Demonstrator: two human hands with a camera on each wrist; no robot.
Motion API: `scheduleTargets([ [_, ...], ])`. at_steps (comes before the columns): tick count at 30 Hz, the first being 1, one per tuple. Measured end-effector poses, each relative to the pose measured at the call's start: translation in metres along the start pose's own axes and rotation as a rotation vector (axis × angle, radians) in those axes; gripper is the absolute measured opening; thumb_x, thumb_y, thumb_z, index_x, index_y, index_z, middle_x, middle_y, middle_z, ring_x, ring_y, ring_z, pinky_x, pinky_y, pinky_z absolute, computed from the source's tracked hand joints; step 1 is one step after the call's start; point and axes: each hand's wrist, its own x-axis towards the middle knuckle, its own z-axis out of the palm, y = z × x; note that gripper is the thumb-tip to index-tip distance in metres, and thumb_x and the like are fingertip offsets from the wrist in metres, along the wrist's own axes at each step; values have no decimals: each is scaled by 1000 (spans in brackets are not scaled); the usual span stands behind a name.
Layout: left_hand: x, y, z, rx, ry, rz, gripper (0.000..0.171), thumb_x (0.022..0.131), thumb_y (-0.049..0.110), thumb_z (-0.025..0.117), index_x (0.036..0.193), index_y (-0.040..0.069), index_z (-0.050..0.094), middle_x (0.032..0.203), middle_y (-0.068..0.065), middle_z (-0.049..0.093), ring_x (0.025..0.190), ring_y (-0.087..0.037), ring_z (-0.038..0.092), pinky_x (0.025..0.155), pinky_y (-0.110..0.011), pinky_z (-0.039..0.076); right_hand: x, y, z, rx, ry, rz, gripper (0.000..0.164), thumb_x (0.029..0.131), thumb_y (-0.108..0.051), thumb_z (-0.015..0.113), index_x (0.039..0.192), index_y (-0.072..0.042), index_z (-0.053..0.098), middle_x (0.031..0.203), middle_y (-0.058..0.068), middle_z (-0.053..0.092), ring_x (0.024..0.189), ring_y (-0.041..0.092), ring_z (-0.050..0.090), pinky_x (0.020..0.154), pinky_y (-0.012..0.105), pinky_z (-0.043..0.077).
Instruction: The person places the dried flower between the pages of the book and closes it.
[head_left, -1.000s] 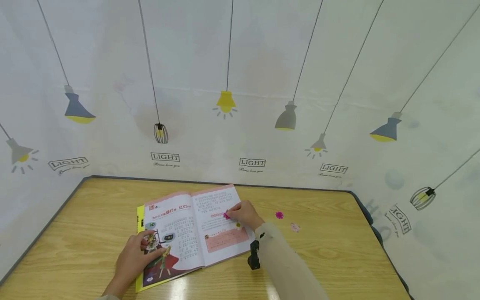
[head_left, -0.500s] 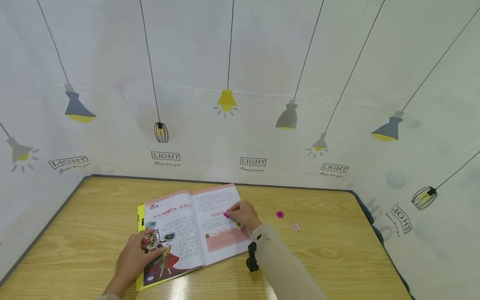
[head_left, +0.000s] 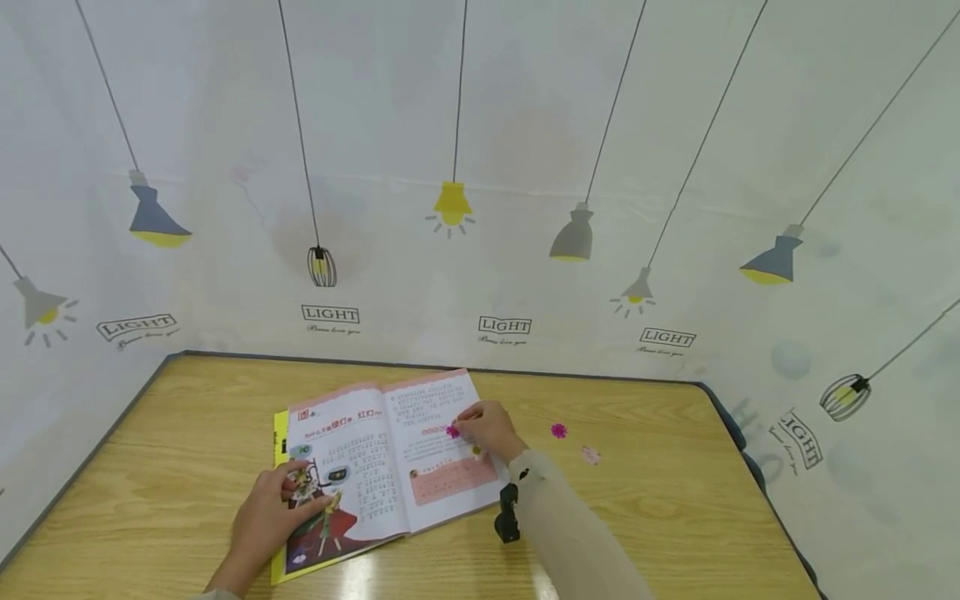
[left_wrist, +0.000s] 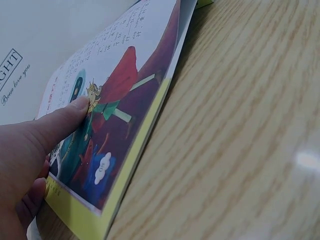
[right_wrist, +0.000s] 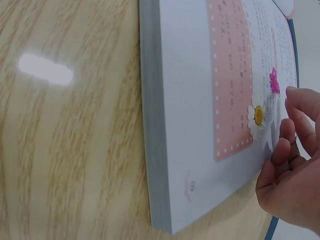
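Observation:
An open book with printed pages lies on the table. My left hand rests on its left page, thumb pressing beside a drawn figure. The other fingers bend at the page's outer edge, by the yellow cover. Over the right page is my right hand, fingers loosely bent. Its fingertips are right beside a small magenta flower, with a narrow gap showing in the right wrist view. Nearer the pink text box lies a white flower with a yellow centre.
Right of the book, another magenta flower and a pale pink flower lie on the wooden table. A pale wall covering printed with lamps stands along the table's back and sides.

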Motion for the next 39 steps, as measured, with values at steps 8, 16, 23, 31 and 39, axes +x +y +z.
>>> scheduleTargets([
  [8, 2, -5, 2, 14, -11, -23, 87, 66, 61, 73, 127, 3, 51, 94, -12, 51, 82, -23, 50, 63, -32, 38, 4, 8, -9, -15, 45, -36, 10, 81, -11, 70, 90, -5, 69, 83, 5, 60, 75, 17, 55, 65, 28, 44],
  [16, -1, -7, -1, 11, -24, -36, 88, 66, 61, 73, 128, 2, 50, 95, -14, 50, 83, -25, 51, 63, -32, 38, -5, 19, -36, -48, 57, -121, 12, 84, -10, 67, 93, -2, 68, 87, 7, 60, 80, 19, 53, 68, 30, 44],
  [23, -2, -5, -3, 11, -39, -31, 89, 67, 61, 73, 128, 1, 50, 96, -15, 51, 85, -26, 53, 64, -33, 39, -17, 35, -65, -9, 101, -165, 14, 83, -5, 67, 93, 4, 67, 87, 9, 63, 78, 18, 55, 66, 30, 45],
  [31, 0, 0, -3, 10, -52, -31, 90, 67, 61, 72, 128, 0, 49, 96, -15, 50, 84, -26, 52, 64, -34, 39, -28, 52, -95, -24, 155, -133, 14, 84, -5, 66, 95, 4, 67, 91, 10, 63, 82, 21, 56, 69, 33, 46],
  [39, 1, 2, 1, 11, -62, -39, 93, 66, 64, 71, 128, -1, 49, 96, -15, 49, 83, -25, 50, 63, -32, 37, -41, 76, -119, -13, 195, -95, 17, 84, -5, 66, 97, 6, 66, 93, 12, 62, 81, 21, 56, 69, 32, 45],
])
